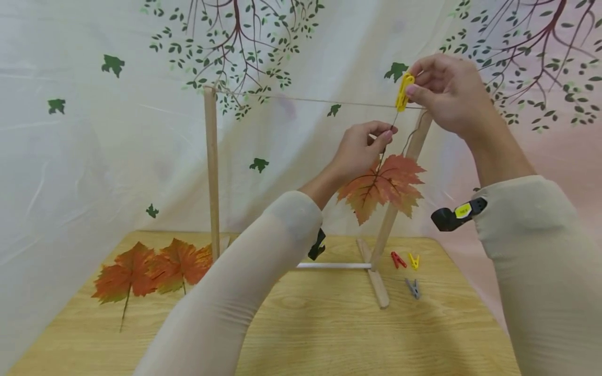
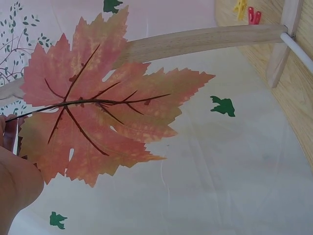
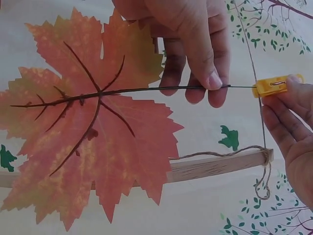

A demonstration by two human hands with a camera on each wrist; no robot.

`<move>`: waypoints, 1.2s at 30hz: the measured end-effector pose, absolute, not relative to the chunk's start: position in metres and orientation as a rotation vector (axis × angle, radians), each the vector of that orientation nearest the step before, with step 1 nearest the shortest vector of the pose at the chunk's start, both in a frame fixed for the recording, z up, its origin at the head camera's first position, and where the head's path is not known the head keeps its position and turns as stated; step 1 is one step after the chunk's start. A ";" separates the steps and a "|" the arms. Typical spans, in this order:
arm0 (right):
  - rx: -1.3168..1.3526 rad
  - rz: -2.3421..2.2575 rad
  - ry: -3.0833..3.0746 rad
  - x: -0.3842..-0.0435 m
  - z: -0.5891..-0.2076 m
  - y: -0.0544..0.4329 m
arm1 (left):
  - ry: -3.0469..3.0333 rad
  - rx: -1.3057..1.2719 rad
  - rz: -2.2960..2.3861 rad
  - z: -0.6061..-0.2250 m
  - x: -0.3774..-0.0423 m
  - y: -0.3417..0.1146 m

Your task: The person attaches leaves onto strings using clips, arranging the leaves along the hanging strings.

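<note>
My left hand pinches the dark stem of an orange-red artificial maple leaf between thumb and fingers, so the leaf hangs below it. Higher up, my right hand pinches a yellow clothespin by its upper end. In the right wrist view the stem's tip meets the mouth of the clothespin, right where the thin string passes. The string stretches between two wooden posts. In the left wrist view the leaf fills the middle, with part of the left hand at the edge.
Several orange leaves lie at the table's left. Right of the right post lie a red clothespin, a yellow one and a grey one. A white rod joins the frame low down. Behind hangs a printed curtain.
</note>
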State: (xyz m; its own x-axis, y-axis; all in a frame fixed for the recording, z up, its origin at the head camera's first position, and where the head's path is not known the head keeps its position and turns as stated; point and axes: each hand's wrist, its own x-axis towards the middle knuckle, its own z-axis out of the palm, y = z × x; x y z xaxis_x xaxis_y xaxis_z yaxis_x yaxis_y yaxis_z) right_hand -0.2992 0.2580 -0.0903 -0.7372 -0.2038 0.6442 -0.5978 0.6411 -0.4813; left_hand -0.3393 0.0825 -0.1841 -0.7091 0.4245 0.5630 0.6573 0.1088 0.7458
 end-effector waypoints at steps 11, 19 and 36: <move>0.608 0.909 -2.347 -0.301 -0.094 0.257 | -2.158 -1.077 -1.673 -0.178 -0.336 0.084; 0.613 0.928 -2.346 -0.300 -0.093 0.257 | -2.182 -1.041 -1.698 -0.174 -0.334 0.082; 0.616 0.906 -2.359 -0.300 -0.096 0.259 | -2.182 -1.008 -1.714 -0.170 -0.332 0.084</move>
State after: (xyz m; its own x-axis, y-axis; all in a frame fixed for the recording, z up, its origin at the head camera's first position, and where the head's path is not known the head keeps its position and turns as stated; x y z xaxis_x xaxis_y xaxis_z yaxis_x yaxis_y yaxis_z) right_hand -0.3002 0.2593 -0.0963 -0.7534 -0.2200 0.6197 -0.5782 0.6704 -0.4649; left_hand -0.3323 0.0837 -0.1699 -0.7510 0.3910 0.5321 0.6096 0.1010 0.7862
